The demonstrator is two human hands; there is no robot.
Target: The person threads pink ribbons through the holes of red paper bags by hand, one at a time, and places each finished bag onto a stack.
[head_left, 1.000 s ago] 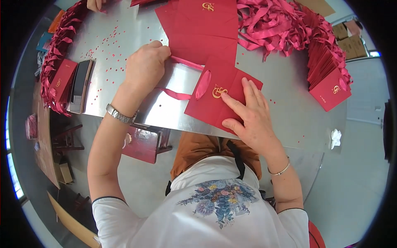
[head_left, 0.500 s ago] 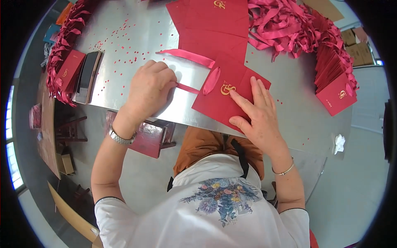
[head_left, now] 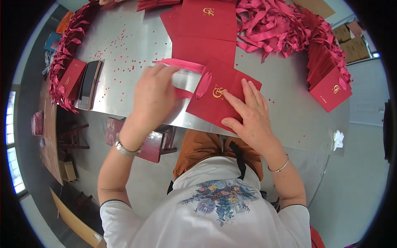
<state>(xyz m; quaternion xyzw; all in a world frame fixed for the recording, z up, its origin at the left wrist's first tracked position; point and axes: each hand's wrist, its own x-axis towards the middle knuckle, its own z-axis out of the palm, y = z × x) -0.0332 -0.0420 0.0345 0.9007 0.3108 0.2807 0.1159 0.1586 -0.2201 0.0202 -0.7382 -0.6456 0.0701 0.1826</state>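
A flat red paper gift bag (head_left: 213,103) with a gold emblem lies at the table's near edge. My right hand (head_left: 252,115) rests flat on its right part, fingers spread. A pink-red ribbon (head_left: 182,63) threads through the bag, and its two tails stretch left. My left hand (head_left: 154,97) is over the tails, slightly blurred; its fingertips are smeared, and whether they pinch the lower tail is unclear. Beyond the bag lie more flat red bags (head_left: 204,45).
Loose ribbons (head_left: 271,27) are heaped at the far right, beside a row of ribboned bags (head_left: 331,91). Another such row (head_left: 68,82) runs along the left, with a phone (head_left: 89,84) next to it. Red paper dots (head_left: 124,62) dot the metal table. A crumpled white tissue (head_left: 338,139) sits right.
My left hand has lifted off the ribbon's lower tail a little and shifted right, its fingers loosening and blurring. My right hand stays flat on the bag. The view has shifted slightly.
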